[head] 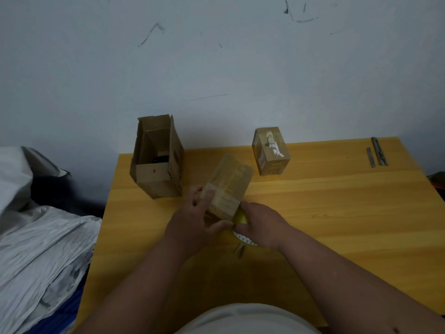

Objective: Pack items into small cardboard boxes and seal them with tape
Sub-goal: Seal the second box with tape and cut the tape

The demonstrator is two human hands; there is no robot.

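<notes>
Yellow wooden table (313,201), frame centre: left hand (195,213) grips tilted, tape-wrapped small cardboard box (228,186); right hand (260,225) holds tape roll (242,219) just below it.

No text, brand or number can be read. Faint print is seen on the side of the held box (228,186) and on the open box (157,160), but it is too blurred to be made out.

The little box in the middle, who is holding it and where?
The left hand grips the small box at its near left end; the right hand holds a tape roll.
</notes>
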